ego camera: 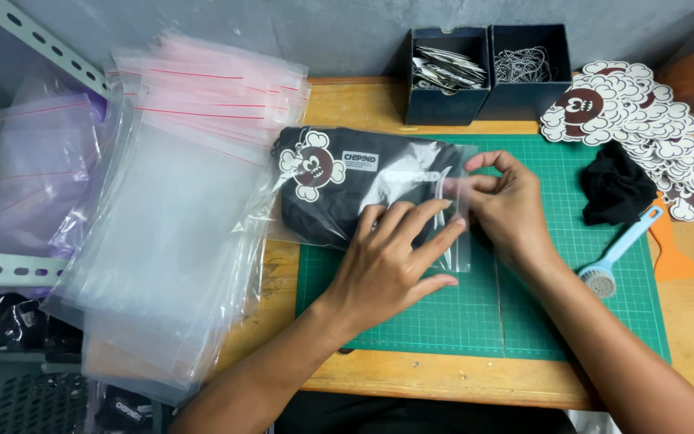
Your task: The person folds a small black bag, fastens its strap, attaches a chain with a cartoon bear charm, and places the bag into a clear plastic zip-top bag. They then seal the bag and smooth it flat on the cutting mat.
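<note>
Folded black garment (347,189) in clear zip bag (459,241) lies on green cutting mat (572,265). Left hand (391,261) spread flat, pressing bag. Right hand (508,201) pinching bag's open edge. Risk: trapped air or uneven pinch leaves seal incomplete; garment may bunch.

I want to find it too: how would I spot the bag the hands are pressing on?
Look at the green cutting mat. At its left end lies a clear plastic bag with black cloth inside, under both hands. Unlike the empty bags beside it, it shows a cartoon skull sticker.
</note>
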